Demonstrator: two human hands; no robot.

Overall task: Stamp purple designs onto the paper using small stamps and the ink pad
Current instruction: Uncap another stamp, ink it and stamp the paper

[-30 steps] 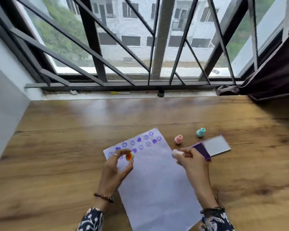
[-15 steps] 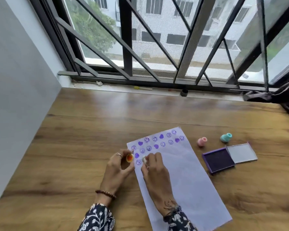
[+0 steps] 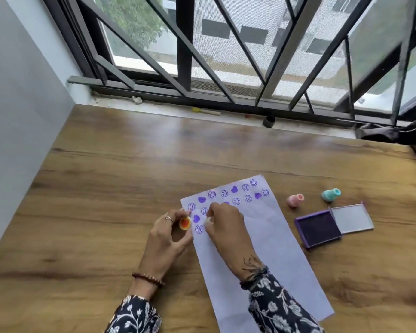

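A white paper (image 3: 269, 251) lies slanted on the wooden table, its far end covered with several purple smiley and heart prints. My right hand (image 3: 223, 224) presses a small white stamp (image 3: 208, 221) down on the paper beside those prints. At the paper's left edge my left hand (image 3: 168, 239) pinches a small yellow stamp (image 3: 185, 223) with its orange face turned up. An open purple ink pad (image 3: 318, 228) with its clear lid (image 3: 351, 218) folded back sits right of the paper.
A pink stamp (image 3: 296, 200) and a teal stamp (image 3: 330, 194) lie on the table behind the ink pad. The window sill with a dark cap (image 3: 269, 121) and metal grille runs along the far edge. A grey wall (image 3: 22, 116) bounds the left side.
My right hand went from the ink pad leftward to the paper and brought the white stamp down among the prints. My left hand kept its place. The camera turned left.
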